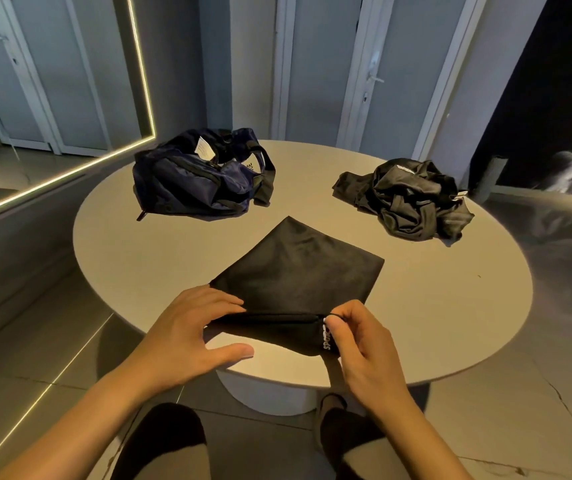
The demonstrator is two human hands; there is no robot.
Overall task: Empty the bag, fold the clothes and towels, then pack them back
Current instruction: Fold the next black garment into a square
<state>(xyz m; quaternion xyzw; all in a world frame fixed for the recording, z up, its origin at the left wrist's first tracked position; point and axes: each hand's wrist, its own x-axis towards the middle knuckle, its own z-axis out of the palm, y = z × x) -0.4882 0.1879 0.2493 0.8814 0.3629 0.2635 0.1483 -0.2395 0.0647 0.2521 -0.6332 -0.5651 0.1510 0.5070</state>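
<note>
A black towel (295, 271) with white lettering lies partly folded on the near side of the round table (450, 306). My left hand (191, 337) holds its near left edge, fingers over the cloth and thumb beneath the lifted fold. My right hand (357, 344) pinches the near right corner by the lettering. A dark blue bag (201, 178) sits slumped and open at the far left. A crumpled pile of black clothes (412, 199) lies at the far right.
A mirror with a lit strip frame (139, 81) stands to the left. Grey doors (346, 64) line the wall behind the table. My legs in dark clothing (173, 441) show below the table's near edge, over a tiled floor.
</note>
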